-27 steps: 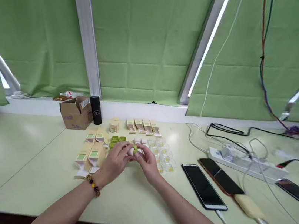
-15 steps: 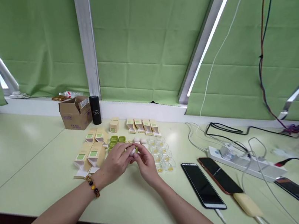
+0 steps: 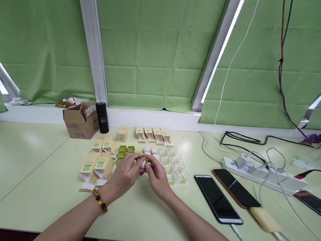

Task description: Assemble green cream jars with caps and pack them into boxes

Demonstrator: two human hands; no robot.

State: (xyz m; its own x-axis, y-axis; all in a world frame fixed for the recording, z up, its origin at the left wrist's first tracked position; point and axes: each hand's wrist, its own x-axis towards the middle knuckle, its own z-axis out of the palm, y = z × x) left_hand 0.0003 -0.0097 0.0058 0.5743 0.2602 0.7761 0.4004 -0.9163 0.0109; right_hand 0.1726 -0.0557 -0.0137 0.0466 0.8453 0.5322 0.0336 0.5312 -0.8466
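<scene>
My left hand (image 3: pixel 128 170) and my right hand (image 3: pixel 155 173) meet over the table, both closed on a small white piece with a green edge (image 3: pixel 143 164); fingers cover most of it, so its kind is unclear. Just beyond my left hand are several green square cups (image 3: pixel 122 149). Small pale pink pieces (image 3: pixel 150 151) lie past my fingertips. To the right of my right hand stand rows of clear plastic cups (image 3: pixel 173 166) with yellow spots. Opened cream cartons (image 3: pixel 103 165) with green labels stand left of my left hand.
More cartons (image 3: pixel 153 135) line the back, near a black tumbler (image 3: pixel 102 118) and a cardboard box (image 3: pixel 80 123). On the right lie a phone (image 3: pixel 218 198), a second phone (image 3: pixel 236 187), a yellow case (image 3: pixel 265 219) and a power strip (image 3: pixel 265 175) with tangled cables.
Both hands stay in the same place. The white piece between my fingers has turned slightly, and my fingertips have shifted a little on it.
</scene>
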